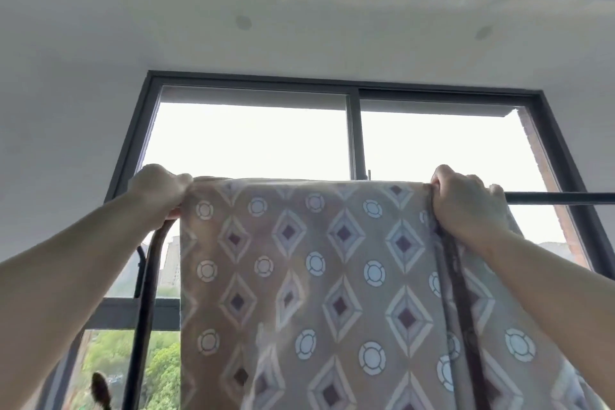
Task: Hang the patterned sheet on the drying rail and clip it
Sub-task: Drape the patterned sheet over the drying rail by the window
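The patterned sheet (309, 276), beige with diamonds and circles, drapes over the dark drying rail (562, 197) and hangs down in front of me. My left hand (159, 188) grips the sheet's top left corner where the rail bends down into its upright. My right hand (466, 200) grips the sheet's top right edge on the rail, fingers curled over the fabric. The rail under the sheet is hidden. No clip is in view.
A dark-framed window (354, 136) stands just behind the rail, with bright sky and trees outside. The rail's curved left upright (143, 309) runs down at the left. White wall and ceiling lie above.
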`<state>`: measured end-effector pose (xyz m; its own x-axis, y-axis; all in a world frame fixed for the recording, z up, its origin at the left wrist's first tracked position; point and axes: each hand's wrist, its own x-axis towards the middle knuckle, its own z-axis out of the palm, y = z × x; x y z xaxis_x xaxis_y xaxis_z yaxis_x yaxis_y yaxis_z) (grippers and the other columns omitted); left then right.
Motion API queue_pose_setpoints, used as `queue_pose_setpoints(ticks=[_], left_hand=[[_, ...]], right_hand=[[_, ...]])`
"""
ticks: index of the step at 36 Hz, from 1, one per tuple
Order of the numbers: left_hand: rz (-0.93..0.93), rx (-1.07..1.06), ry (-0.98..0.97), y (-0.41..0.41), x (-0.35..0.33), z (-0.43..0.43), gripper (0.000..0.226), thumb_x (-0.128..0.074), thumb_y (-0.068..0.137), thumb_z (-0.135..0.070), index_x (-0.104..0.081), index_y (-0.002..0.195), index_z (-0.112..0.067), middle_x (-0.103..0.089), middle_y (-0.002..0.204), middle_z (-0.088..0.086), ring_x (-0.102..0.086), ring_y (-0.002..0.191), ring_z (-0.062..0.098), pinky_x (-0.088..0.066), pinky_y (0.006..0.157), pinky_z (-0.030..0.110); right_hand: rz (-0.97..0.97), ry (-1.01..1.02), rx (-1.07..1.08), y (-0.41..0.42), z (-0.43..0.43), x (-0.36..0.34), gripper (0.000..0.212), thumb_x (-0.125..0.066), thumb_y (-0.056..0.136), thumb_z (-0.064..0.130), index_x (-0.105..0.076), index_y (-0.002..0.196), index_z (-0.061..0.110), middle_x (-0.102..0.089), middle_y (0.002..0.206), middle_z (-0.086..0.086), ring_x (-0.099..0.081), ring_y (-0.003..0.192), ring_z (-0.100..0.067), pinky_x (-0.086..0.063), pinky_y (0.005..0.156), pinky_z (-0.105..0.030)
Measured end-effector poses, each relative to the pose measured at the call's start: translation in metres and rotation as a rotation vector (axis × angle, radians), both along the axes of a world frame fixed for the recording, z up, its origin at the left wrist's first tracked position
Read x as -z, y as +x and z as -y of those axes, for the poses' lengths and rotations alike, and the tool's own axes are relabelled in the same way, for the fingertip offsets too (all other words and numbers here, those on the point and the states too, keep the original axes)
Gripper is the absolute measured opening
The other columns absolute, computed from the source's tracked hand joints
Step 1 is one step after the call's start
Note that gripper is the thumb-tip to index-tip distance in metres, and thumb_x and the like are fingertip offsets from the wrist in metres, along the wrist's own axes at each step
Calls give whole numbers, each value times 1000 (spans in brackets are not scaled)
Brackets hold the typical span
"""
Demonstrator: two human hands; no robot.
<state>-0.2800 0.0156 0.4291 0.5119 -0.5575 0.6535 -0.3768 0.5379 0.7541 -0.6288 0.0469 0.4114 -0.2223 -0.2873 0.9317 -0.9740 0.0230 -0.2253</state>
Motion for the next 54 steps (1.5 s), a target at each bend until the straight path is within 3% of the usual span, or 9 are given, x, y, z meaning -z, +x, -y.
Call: queue_pose_setpoints(ticks=[7, 11, 15, 19, 25, 38, 44, 49, 54], left_hand=[[46, 270, -4, -31, -3, 1, 20, -48, 91, -12, -54, 75, -2, -52, 70, 14, -52, 61, 26, -50, 64, 38], [122, 332, -103, -22, 0, 0, 33, -69, 83, -16, -45, 106, -17, -57, 89, 11, -61, 74, 25, -52, 64, 33], [51, 212, -267, 5, -4, -4, 16, -60, 87, -3, -58, 78, -17, -58, 83, 4, -55, 61, 15, -48, 42, 18], [36, 186, -302, 30, -17, -11, 23, -60, 87, -2, -60, 71, -18, -62, 92, 6, -60, 78, 22, -54, 70, 32], [-18, 42, -285, 90, -15, -11, 16, -60, 87, -5, -60, 75, -16, -61, 95, 7, -58, 87, 22, -49, 79, 33], [-146, -42, -194, 242, 18, -18, 31, -64, 86, -9, -59, 116, -5, -61, 110, 14, -56, 90, 25, -49, 70, 29], [106, -120, 96, 256, 42, 12, 35, -55, 91, -28, -53, 119, -7, -60, 116, 18, -58, 100, 31, -46, 74, 33], [433, -616, 565, 228, 50, 20, 47, -44, 89, -49, -48, 121, -15, -38, 127, 16, -35, 120, 33, -36, 96, 38], [483, -475, 112, 162, 32, 16, 34, -34, 97, -32, -53, 121, -18, -49, 128, 10, -46, 116, 28, -38, 100, 40]], right_hand=[[-227, -34, -237, 75, 2, -4, 29, -30, 98, 22, -52, 117, 20, -62, 115, 0, -45, 118, -23, -26, 102, -40], [-282, -14, -236, 101, 15, -8, 34, -30, 98, 35, -61, 104, 23, -66, 103, 4, -49, 112, -20, -23, 100, -41], [-281, -90, -282, 115, 15, -16, 30, -36, 97, 25, -65, 96, 17, -66, 89, 0, -49, 105, -21, -28, 93, -38], [-323, -125, -282, 138, 17, -25, 28, -35, 97, 19, -62, 93, 14, -59, 80, 1, -46, 100, -21, -25, 82, -35], [-381, -176, -352, 205, 24, -37, 23, -33, 98, 17, -53, 86, 16, -56, 80, 0, -40, 88, -20, -26, 79, -35], [-430, -171, -523, 365, 53, -33, 27, -40, 83, -5, -40, 65, 15, -52, 71, -3, -43, 87, -23, -26, 78, -33], [-523, -137, -447, 376, 66, -23, 35, -38, 90, 7, -32, 58, 18, -45, 64, 2, -39, 81, -22, -24, 76, -33], [-516, -153, -434, 353, 58, -30, 31, -33, 95, 25, -55, 78, 12, -58, 76, -2, -47, 81, -22, -28, 79, -36], [-461, -92, -364, 320, 53, -33, 29, -34, 93, 24, -60, 87, 12, -62, 83, -3, -54, 81, -24, -29, 79, -35]])
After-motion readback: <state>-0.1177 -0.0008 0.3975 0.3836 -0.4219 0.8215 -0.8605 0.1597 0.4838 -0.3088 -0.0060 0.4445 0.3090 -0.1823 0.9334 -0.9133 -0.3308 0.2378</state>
